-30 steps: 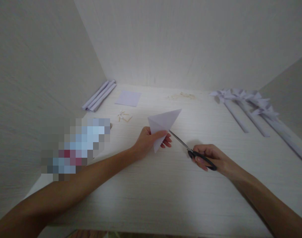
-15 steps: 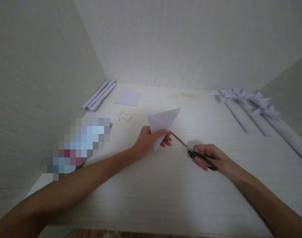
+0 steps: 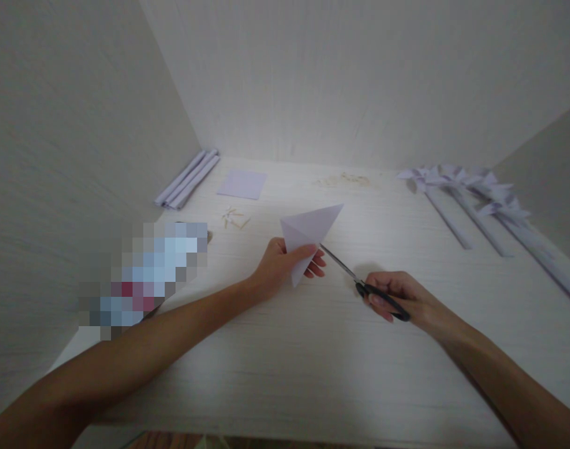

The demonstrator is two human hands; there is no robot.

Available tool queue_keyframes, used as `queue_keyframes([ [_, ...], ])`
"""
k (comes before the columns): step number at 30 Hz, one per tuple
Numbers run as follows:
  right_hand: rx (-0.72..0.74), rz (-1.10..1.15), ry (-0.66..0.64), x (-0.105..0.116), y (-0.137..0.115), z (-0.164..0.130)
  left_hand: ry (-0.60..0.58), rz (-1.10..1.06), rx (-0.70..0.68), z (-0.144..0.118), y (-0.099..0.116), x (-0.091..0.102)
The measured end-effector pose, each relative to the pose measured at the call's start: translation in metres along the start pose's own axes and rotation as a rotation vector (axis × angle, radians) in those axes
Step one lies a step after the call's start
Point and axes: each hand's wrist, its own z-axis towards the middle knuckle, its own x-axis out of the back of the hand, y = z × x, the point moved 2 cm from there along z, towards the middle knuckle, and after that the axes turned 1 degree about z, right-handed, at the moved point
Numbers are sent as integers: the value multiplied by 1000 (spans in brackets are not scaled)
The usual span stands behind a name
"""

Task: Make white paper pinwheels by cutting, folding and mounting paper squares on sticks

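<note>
Between the thumb and fingers of my left hand (image 3: 278, 265) is a sheet of pale paper (image 3: 308, 227), folded to a triangle with a crease across it. My right hand (image 3: 392, 293) is closed around the black handles of a pair of scissors (image 3: 343, 262). The scissors point up and left, and their blade tips meet the paper's right edge close to my left thumb. Whether the blades are parted there is too fine to make out.
Several rolled paper tubes (image 3: 189, 179) lie at the back left, beside a flat square of paper (image 3: 242, 184). Small pale sticks (image 3: 234, 217) sit nearer. Several paper pinwheels on stalks (image 3: 472, 187) lie at the right. A blurred-out object (image 3: 158, 268) is at the left edge.
The folded paper and both hands have shifted very slightly to the right. The scissor tips are still at the paper's edge, and both grips are the same.
</note>
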Motion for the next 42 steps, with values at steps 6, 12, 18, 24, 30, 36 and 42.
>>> queue_keyframes([
  [6,-23,22,-3,-1,-1,1,-6,-20,4,0,0,0],
  [12,-12,11,-1,0,0,1,1,-19,7,0,0,0],
  [18,-10,4,-2,0,1,0,-2,-21,7,0,0,0],
  [24,0,21,-7,1,2,0,-1,-30,11,0,1,0],
  [30,-6,31,-7,0,1,0,-4,-44,10,-1,2,-1],
  [36,-22,13,1,0,0,0,-9,-46,5,0,1,-1],
  [42,-9,13,2,1,4,0,-3,-52,16,1,1,-1],
])
